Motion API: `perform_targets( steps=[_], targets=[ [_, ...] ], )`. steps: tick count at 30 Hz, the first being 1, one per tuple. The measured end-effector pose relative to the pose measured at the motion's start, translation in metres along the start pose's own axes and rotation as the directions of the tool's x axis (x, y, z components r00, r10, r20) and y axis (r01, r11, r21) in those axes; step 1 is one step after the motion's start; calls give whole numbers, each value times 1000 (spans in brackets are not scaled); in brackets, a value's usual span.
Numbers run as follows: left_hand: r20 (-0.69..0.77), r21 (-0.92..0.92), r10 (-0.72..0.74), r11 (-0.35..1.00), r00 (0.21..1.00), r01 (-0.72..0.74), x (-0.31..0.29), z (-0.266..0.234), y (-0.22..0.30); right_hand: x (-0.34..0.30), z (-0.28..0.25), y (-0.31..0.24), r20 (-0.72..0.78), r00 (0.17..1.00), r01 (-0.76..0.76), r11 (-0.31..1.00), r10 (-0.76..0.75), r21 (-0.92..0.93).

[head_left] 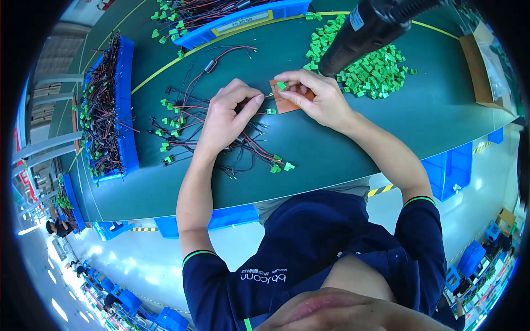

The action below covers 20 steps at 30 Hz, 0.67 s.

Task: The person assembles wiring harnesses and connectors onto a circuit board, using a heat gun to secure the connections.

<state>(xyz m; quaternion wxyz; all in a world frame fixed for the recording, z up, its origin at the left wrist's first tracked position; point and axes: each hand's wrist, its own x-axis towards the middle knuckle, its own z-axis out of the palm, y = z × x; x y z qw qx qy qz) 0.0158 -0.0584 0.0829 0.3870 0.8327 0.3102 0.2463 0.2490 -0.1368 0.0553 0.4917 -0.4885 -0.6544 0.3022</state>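
My left hand (233, 113) has its thumb and forefinger pinched on a thin wire end (268, 96) that points at the right hand. In the fingertips of my right hand (320, 99) is a small green terminal connector (281, 86), held over an orange-brown board (287, 106) on the green table. Another green connector (271, 111) lies by the board's near left corner. Under and around my left hand spread several red and black wire harnesses (190, 118), some with green connectors on their ends. A loose harness with a dark cylinder (210, 66) lies farther out.
A heap of green connectors (375, 71) lies at the far right, beneath a thick black cylindrical arm (359, 38). Blue bins of wires stand on the left (130, 105) and far side (243, 25). At the right edge is an open cardboard box (477, 69).
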Motion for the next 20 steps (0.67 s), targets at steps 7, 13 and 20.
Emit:
perform_targets(
  steps=[7, 13, 20],
  targets=[
    [-4, -46, 9, 999, 1000, -9, -1, 0, 9, 1, -6, 0, 4, 988, 156, 983, -156, -98],
    [-27, -58, 29, 998, 999, -30, 0, 5, 19, -3, -15, -9, 53, 996, 72, 993, -68, -88],
    [-11, -17, 62, 998, 998, -62, 4, 5, 33, -5, -28, -15, 85, 990, 126, 981, -115, -145]
  ],
)
